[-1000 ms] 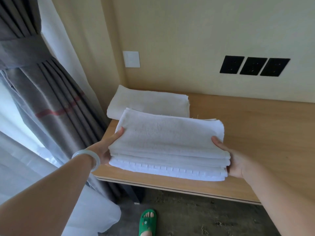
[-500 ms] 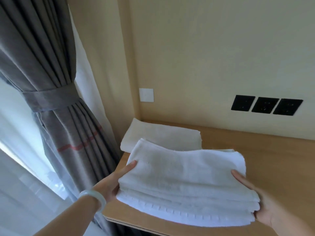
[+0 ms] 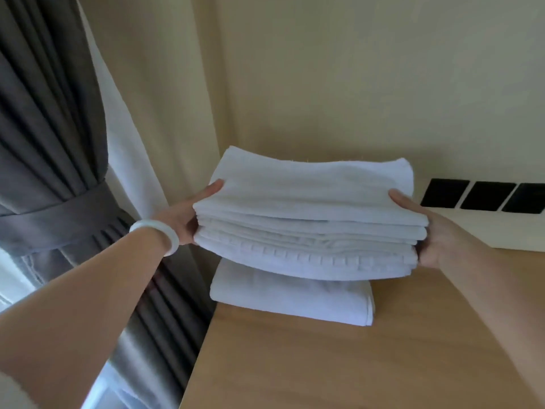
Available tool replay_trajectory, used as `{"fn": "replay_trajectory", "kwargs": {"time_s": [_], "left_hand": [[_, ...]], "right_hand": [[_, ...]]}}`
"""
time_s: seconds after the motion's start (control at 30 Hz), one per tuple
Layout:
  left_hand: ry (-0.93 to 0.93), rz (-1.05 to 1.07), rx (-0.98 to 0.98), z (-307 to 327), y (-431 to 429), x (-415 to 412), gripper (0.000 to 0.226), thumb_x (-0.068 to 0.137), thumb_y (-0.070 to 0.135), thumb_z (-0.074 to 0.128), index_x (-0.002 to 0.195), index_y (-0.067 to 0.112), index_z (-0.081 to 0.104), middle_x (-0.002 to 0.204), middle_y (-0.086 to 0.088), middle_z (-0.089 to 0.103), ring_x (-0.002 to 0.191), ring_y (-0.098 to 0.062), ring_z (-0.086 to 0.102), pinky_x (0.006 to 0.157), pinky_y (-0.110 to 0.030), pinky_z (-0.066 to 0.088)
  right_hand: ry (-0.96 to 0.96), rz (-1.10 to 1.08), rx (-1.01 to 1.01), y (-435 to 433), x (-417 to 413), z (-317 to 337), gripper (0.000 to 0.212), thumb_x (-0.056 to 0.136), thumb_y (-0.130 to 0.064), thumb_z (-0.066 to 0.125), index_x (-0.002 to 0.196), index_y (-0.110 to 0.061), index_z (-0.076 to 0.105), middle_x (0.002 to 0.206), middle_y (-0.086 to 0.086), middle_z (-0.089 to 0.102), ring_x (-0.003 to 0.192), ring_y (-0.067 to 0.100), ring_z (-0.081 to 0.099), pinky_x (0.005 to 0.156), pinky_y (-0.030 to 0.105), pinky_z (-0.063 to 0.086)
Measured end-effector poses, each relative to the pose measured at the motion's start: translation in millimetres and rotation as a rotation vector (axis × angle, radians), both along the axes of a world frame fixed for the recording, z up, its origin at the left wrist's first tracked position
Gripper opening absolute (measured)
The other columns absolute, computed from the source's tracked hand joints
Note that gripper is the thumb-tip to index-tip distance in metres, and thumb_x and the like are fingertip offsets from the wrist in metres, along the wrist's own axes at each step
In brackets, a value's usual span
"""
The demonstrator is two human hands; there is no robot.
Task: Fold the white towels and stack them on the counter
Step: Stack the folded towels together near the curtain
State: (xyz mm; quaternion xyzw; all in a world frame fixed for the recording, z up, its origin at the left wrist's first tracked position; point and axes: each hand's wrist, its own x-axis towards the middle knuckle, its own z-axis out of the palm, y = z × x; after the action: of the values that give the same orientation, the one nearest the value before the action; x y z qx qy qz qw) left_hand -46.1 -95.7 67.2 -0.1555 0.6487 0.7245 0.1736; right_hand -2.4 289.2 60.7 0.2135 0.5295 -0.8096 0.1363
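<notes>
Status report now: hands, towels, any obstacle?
Left hand and right hand grip the towel stack at its ends. Stack over the folded towel on the counter, contact unclear. No obstacle seen.

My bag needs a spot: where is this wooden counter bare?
The counter is bare in front of the folded towel and to its right, below the black wall plates. The back left corner by the curtain is crowded: left hand and right hand hold the towel stack above that towel.
</notes>
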Motion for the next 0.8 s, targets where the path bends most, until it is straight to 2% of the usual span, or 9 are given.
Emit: {"fn": "replay_trajectory", "kwargs": {"time_s": [0.1,0.17,0.23,0.3,0.4,0.5,0.63,0.73,0.8], "left_hand": [[-0.116,0.013,-0.013,-55.1,-12.3,-26.0,0.072,0.062,0.059,0.084,0.119,0.018,0.067,0.113,-0.009,0.072,0.109,-0.033,0.065,0.094,-0.050,0.051],[-0.166,-0.024,-0.001,-91.9,-16.5,-33.1,0.069,0.068,0.059,0.081,0.121,0.018,0.067,0.116,-0.009,0.071,0.109,-0.032,0.066,0.095,-0.049,0.051],[-0.153,-0.025,0.038,-115.0,-21.4,-40.4,0.065,0.073,0.059,0.077,0.124,0.019,0.066,0.119,-0.006,0.071,0.110,-0.028,0.067,0.099,-0.045,0.048],[-0.128,-0.043,0.065,-121.8,-24.6,-44.6,0.062,0.077,0.059,0.072,0.126,0.021,0.065,0.120,-0.004,0.070,0.113,-0.025,0.065,0.103,-0.043,0.045],[-0.121,-0.111,0.063,-115.0,-25.8,-45.4,0.056,0.082,0.058,0.067,0.125,0.021,0.065,0.121,-0.004,0.070,0.110,-0.024,0.067,0.100,-0.043,0.046],[-0.088,-0.144,0.069,-102.1,-24.9,-45.6,0.055,0.085,0.055,0.064,0.127,0.019,0.064,0.122,-0.007,0.069,0.112,-0.026,0.066,0.102,-0.045,0.045],[-0.043,-0.132,0.096,-101.8,-25.9,-45.1,0.054,0.085,0.054,0.064,0.127,0.019,0.063,0.122,-0.005,0.069,0.112,-0.025,0.066,0.101,-0.045,0.046],[-0.097,-0.135,0.067,-121.8,-25.2,-37.6,0.055,0.083,0.052,0.068,0.126,0.018,0.063,0.122,-0.006,0.069,0.110,-0.025,0.067,0.104,-0.046,0.044],[-0.115,-0.123,0.047,-125.6,-25.7,-40.5,0.057,0.082,0.054,0.070,0.125,0.018,0.064,0.120,-0.006,0.070,0.110,-0.026,0.067,0.105,-0.046,0.044]], "right_hand": [[-0.107,0.003,0.046,-14.4,-27.4,-54.2,0.065,0.063,-0.047,0.087,0.115,-0.014,0.071,0.112,0.011,0.071,0.102,0.033,0.068,0.097,0.051,0.049],[-0.151,0.020,0.054,-17.5,-33.9,-92.4,0.075,0.059,-0.050,0.089,0.121,-0.014,0.067,0.117,0.011,0.069,0.106,0.035,0.067,0.100,0.052,0.047],[-0.156,0.029,0.063,-17.6,-35.5,-113.3,0.076,0.062,-0.054,0.086,0.124,-0.016,0.065,0.119,0.010,0.069,0.108,0.033,0.066,0.101,0.049,0.046],[-0.132,0.028,0.088,-17.9,-34.8,-116.2,0.067,0.070,-0.055,0.080,0.122,-0.016,0.066,0.118,0.009,0.069,0.108,0.030,0.066,0.100,0.046,0.048],[-0.135,0.035,0.086,-19.9,-33.2,-106.5,0.057,0.075,-0.051,0.077,0.117,-0.014,0.068,0.114,0.010,0.071,0.104,0.029,0.068,0.094,0.044,0.051],[-0.108,0.024,0.122,-20.0,-38.0,-89.6,0.056,0.071,-0.046,0.081,0.116,-0.014,0.070,0.114,0.011,0.070,0.105,0.031,0.067,0.099,0.047,0.048],[-0.107,-0.004,0.082,-15.0,-41.2,-84.2,0.039,0.071,-0.044,0.081,0.096,-0.015,0.078,0.108,0.009,0.073,0.100,0.027,0.069,0.098,0.045,0.048],[-0.144,0.083,0.095,-16.2,-31.9,-104.9,0.049,0.077,-0.047,0.075,0.114,-0.014,0.071,0.114,0.011,0.071,0.106,0.030,0.067,0.103,0.048,0.044],[-0.134,0.121,0.100,-15.9,-28.3,-109.7,0.050,0.080,-0.049,0.071,0.116,-0.014,0.069,0.115,0.011,0.070,0.105,0.032,0.067,0.101,0.047,0.045]]}}
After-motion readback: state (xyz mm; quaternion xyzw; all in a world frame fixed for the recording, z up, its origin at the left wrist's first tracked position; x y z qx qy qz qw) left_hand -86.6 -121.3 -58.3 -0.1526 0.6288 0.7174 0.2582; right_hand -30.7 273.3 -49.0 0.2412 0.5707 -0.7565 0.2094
